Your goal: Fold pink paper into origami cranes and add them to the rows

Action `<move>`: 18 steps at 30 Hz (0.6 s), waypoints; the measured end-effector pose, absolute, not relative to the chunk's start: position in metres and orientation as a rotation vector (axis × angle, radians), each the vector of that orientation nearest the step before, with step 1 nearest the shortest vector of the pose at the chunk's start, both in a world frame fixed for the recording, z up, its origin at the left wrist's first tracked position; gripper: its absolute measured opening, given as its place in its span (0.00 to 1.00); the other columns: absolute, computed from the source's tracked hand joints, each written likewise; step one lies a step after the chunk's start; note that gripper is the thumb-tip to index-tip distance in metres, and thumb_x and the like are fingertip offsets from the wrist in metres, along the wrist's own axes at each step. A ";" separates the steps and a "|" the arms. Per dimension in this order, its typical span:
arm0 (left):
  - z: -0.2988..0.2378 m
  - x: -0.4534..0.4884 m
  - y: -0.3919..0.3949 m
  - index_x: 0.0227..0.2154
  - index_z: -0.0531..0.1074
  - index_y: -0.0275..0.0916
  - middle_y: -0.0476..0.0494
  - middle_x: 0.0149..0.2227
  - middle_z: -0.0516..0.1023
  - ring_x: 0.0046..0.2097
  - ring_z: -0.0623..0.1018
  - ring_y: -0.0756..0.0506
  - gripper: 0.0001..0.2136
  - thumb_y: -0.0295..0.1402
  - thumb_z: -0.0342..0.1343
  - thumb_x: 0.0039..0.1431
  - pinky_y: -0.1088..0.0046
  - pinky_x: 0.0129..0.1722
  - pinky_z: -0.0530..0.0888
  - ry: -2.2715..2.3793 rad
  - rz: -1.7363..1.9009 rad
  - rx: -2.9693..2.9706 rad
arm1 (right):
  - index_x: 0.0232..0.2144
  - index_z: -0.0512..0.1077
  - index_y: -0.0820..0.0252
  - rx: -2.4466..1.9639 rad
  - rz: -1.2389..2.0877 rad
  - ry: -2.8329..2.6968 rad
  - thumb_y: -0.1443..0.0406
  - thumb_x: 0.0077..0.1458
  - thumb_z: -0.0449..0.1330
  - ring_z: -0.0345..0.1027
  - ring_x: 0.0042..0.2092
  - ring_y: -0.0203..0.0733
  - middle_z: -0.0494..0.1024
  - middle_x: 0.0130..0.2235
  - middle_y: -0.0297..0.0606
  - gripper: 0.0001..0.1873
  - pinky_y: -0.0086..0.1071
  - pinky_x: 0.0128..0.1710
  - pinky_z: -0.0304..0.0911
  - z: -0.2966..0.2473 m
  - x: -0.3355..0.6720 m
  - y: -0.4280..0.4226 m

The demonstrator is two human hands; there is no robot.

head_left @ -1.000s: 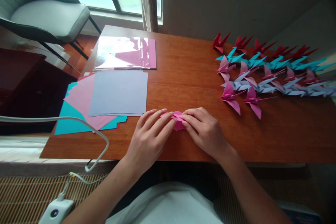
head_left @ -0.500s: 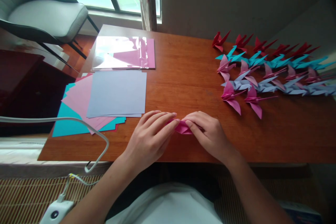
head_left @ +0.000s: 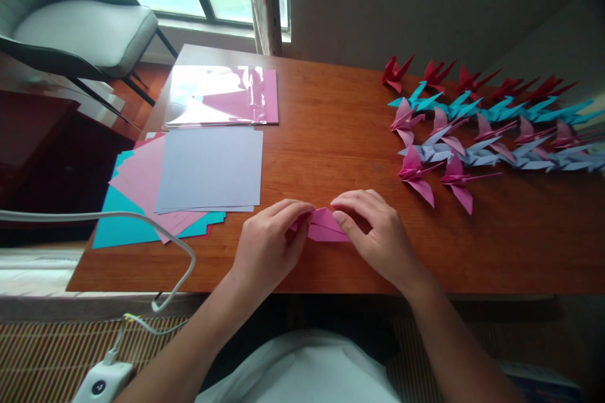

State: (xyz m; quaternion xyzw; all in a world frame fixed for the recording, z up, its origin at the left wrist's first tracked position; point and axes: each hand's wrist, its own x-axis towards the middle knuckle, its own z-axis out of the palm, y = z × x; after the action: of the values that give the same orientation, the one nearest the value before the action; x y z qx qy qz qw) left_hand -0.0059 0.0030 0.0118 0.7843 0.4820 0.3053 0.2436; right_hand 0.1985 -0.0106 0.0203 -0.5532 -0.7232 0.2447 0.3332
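A small folded piece of pink paper (head_left: pixel 323 227) lies near the front edge of the wooden table (head_left: pixel 331 132). My left hand (head_left: pixel 269 245) pinches its left end with curled fingers. My right hand (head_left: pixel 378 236) grips its right side, thumb under and fingers arched over the top. Both hands rest low on the table, close together. Part of the paper is hidden under my fingers.
A stack of flat sheets, lilac (head_left: pixel 210 167), pink and teal, lies at the left, with a clear-wrapped pack (head_left: pixel 220 94) behind it. Rows of folded paper cranes (head_left: pixel 477 129) fill the right side. A white cable (head_left: pixel 142 220) crosses the left front corner. A chair (head_left: pixel 80 25) stands by the window.
The pink paper has gone from flat under my fingertips to lifted and partly opened out. My fingers have curled from flat pressing into pinching grips at its two ends.
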 end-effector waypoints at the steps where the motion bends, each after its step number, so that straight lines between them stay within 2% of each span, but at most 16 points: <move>1: 0.011 -0.005 0.003 0.41 0.77 0.40 0.47 0.37 0.83 0.35 0.80 0.48 0.06 0.29 0.55 0.66 0.72 0.35 0.75 1.344 0.820 2.178 | 0.41 0.76 0.56 -1.447 0.594 -1.884 0.63 0.64 0.60 0.72 0.46 0.47 0.81 0.42 0.40 0.06 0.42 0.49 0.68 0.020 0.199 -0.011; 6: 0.014 0.000 0.006 0.42 0.77 0.39 0.44 0.40 0.84 0.40 0.79 0.42 0.07 0.30 0.55 0.66 0.64 0.41 0.74 1.482 0.757 2.420 | 0.45 0.76 0.56 -1.444 0.384 -1.905 0.67 0.62 0.60 0.70 0.47 0.49 0.79 0.44 0.42 0.09 0.45 0.51 0.68 0.013 0.196 -0.016; 11: 0.015 0.005 0.009 0.43 0.77 0.39 0.42 0.42 0.83 0.42 0.78 0.39 0.08 0.30 0.54 0.65 0.61 0.41 0.72 1.530 0.674 2.551 | 0.49 0.76 0.54 -1.464 0.331 -1.978 0.69 0.63 0.59 0.69 0.46 0.48 0.78 0.45 0.42 0.14 0.44 0.48 0.69 0.000 0.191 -0.017; 18: 0.010 0.003 0.008 0.50 0.75 0.38 0.40 0.52 0.80 0.51 0.76 0.36 0.12 0.27 0.55 0.65 0.57 0.48 0.72 1.507 0.743 2.643 | 0.48 0.77 0.56 -1.542 0.251 -2.051 0.66 0.65 0.58 0.69 0.45 0.48 0.77 0.44 0.43 0.12 0.44 0.46 0.67 -0.002 0.188 -0.012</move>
State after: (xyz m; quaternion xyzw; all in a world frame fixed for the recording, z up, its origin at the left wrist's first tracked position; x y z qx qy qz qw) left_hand 0.0029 0.0077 0.0100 0.8439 0.4810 0.2374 0.0049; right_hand 0.1879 -0.0117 -0.0021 -0.5745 -0.7641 0.0934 0.2781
